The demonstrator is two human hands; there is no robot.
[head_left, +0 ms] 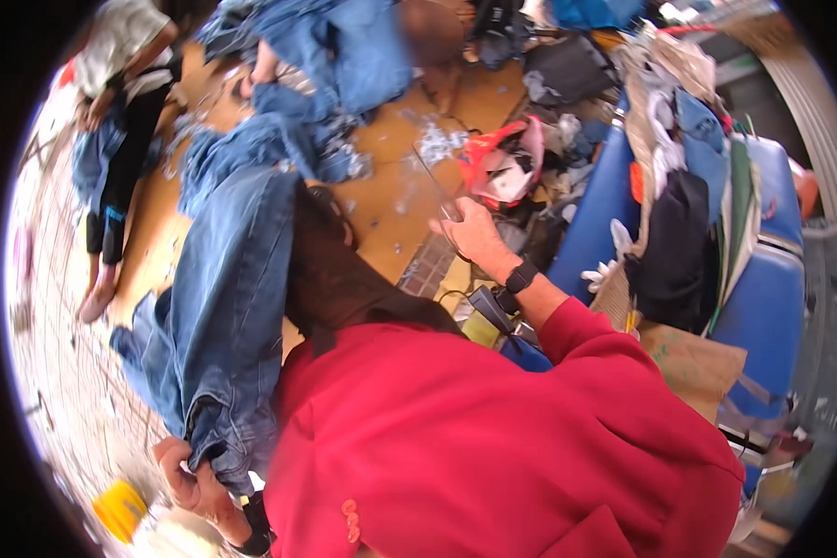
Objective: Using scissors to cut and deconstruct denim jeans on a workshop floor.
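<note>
My left hand (199,488), at the lower left, pinches the waist end of a pair of blue jeans (234,272). The denim hangs across my left leg and runs forward to a crumpled bundle on the floor. My right hand (478,234) is raised at the middle right, closed on scissors (448,208) whose blades point away from me to the upper left. Motion blurs the blades, and my fingers partly hide the handles. The scissors are apart from the jeans. A dark watch is on my right wrist.
Denim scraps and pale lint (439,141) litter the brown floor. A red plastic bag (502,164) stands beyond my right hand. Blue padded seats (760,300) hold cloth and bags. Two people sit nearby with denim. A yellow container (120,510) is at lower left.
</note>
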